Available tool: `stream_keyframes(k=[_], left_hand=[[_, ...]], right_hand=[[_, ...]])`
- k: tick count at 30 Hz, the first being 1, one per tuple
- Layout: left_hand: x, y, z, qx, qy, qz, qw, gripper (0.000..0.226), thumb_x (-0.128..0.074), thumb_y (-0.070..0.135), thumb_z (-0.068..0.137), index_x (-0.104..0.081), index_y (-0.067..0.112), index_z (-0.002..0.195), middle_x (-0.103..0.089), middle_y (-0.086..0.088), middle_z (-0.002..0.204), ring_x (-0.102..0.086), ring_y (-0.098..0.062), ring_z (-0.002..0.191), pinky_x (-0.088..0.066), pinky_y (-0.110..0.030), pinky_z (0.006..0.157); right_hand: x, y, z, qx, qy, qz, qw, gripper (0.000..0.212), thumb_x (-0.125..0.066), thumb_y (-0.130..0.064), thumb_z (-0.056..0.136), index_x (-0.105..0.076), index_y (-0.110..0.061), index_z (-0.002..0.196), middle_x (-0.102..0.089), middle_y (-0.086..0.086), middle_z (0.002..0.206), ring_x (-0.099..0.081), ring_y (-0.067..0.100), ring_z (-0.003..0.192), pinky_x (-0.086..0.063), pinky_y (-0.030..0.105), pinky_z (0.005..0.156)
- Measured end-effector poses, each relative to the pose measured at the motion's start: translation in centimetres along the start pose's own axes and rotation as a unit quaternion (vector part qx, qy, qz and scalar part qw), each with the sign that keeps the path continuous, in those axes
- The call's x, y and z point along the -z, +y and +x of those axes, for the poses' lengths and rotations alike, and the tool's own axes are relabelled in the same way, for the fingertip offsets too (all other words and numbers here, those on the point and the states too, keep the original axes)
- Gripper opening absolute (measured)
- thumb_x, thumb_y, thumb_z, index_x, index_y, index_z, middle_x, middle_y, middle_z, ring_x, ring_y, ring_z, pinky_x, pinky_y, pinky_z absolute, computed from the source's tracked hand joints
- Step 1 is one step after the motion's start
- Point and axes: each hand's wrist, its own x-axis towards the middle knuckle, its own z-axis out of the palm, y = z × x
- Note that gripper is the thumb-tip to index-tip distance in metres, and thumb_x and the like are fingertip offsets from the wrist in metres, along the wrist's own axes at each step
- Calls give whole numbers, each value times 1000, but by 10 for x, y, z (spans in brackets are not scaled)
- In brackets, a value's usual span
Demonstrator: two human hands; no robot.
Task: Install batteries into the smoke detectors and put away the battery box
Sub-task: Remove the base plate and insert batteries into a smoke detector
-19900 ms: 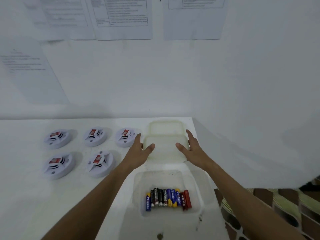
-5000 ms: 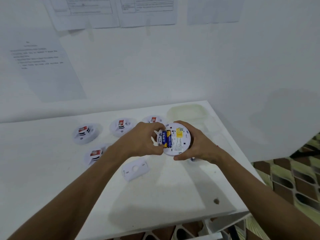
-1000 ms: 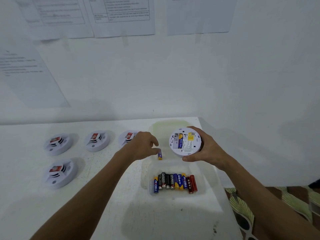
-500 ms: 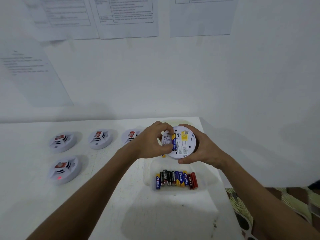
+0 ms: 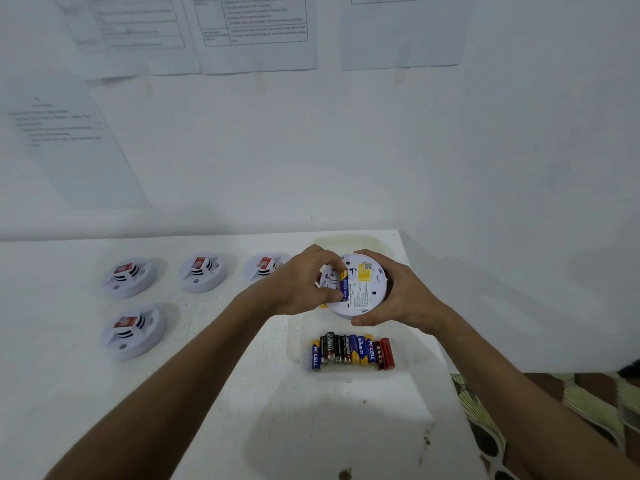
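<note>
My right hand (image 5: 398, 296) grips a round white smoke detector (image 5: 363, 289) held back-side up above the table. One blue and yellow battery (image 5: 344, 284) sits in its compartment. My left hand (image 5: 304, 282) has its curled fingers at the compartment's left side, pressing a second battery that is mostly hidden. Below them stands the clear battery box (image 5: 298, 348) with a row of several batteries (image 5: 351, 353).
Several other smoke detectors lie face up on the white table: three in a back row (image 5: 129, 277), (image 5: 202, 271), (image 5: 265, 266) and one in front (image 5: 133, 330). The box lid (image 5: 346, 242) lies behind my hands. The table's right edge (image 5: 446, 358) is close.
My left hand has carried a battery from above the box up to the detector's compartment. My right hand has brought the detector slightly left and lower.
</note>
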Motion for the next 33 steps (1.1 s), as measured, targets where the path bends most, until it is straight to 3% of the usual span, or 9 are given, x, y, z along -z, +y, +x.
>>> stream_keyframes(k=[6,11,15,18,23,26,30,33], left_hand=[[-3,-2,5,7,-8,21,1000,35,-74,21,83,-51,27,108,-44,6,118,-50,-13,105,-46,-21,86],[-5,-4,8,11,-22,25,999,34,-72,20,85,-47,24,107,-43,5,118,-48,-12,107,-41,-12,79],[-6,-4,11,25,-23,7,999,35,-69,16,87,-43,22,109,-46,1,123,-53,-18,110,-55,-31,85],[-5,-4,13,-1,4,-10,1000,32,-70,15,86,-44,23,104,-45,0,120,-52,-19,111,-54,-37,87],[-6,-4,16,-79,77,-3,994,19,-71,16,85,-54,25,82,-54,4,98,-54,-11,90,-48,-24,77],[-9,-5,17,-68,95,3,993,12,-66,12,89,-60,21,93,-59,8,95,-56,-6,82,-44,-22,73],[-10,-8,21,-44,98,25,994,33,-68,19,89,-64,15,121,-61,1,106,-56,-9,89,-42,-19,79],[-10,-6,24,-31,99,9,995,29,-72,21,85,-68,17,113,-62,0,104,-56,-7,85,-43,-18,74]], right_hand=[[-1,1,2,-6,-4,-10,1000,89,-94,-5,51,-57,-22,129,-65,-1,115,-61,22,108,-58,40,89],[-2,4,2,-8,-5,-15,1000,88,-94,-5,51,-57,-25,129,-66,-2,115,-61,22,109,-57,44,91],[1,5,3,-9,-4,-6,1000,87,-93,0,53,-58,-24,129,-66,-2,115,-62,21,107,-58,40,89],[2,4,6,-11,-1,-6,1000,88,-93,2,53,-57,-25,129,-66,-5,114,-62,19,107,-58,35,87],[5,7,6,-9,13,8,1000,88,-92,2,54,-56,-22,131,-65,-2,117,-61,22,109,-58,40,89],[5,7,4,-14,7,3,1000,90,-93,-2,53,-54,-22,132,-64,-3,118,-60,20,110,-57,35,90],[9,8,2,-14,21,10,1000,89,-92,1,54,-55,-24,131,-65,-7,117,-61,16,109,-57,33,88],[12,8,0,-10,19,6,1000,89,-92,0,55,-55,-23,132,-64,-4,119,-61,20,111,-58,36,88]])
